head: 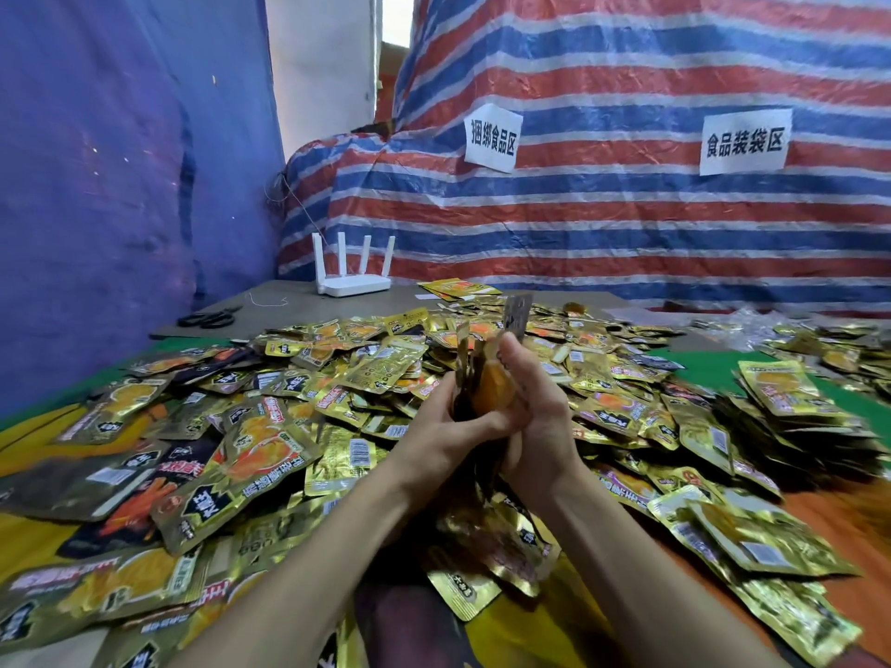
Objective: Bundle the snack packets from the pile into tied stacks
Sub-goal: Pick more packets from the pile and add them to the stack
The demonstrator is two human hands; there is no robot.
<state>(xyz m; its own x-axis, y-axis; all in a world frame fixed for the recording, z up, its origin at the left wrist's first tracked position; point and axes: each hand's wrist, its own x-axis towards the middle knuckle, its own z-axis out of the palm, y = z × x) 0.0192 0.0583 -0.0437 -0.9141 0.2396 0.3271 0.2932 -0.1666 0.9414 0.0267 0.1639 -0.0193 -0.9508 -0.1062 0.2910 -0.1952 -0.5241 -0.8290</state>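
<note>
Head view: left hand (446, 426) and right hand (537, 417) clasp a small upright stack of packets (484, 378) at centre, above the pile (289, 407), fingers curled round it. Risk: the flat, glossy foil pouches look slippery and could fan out or slide free if the squeeze loosens before tying.

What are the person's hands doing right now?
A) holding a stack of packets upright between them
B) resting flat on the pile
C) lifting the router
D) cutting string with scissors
A: the left hand and right hand hold a stack of packets upright between them; the scissors lie untouched.
</note>
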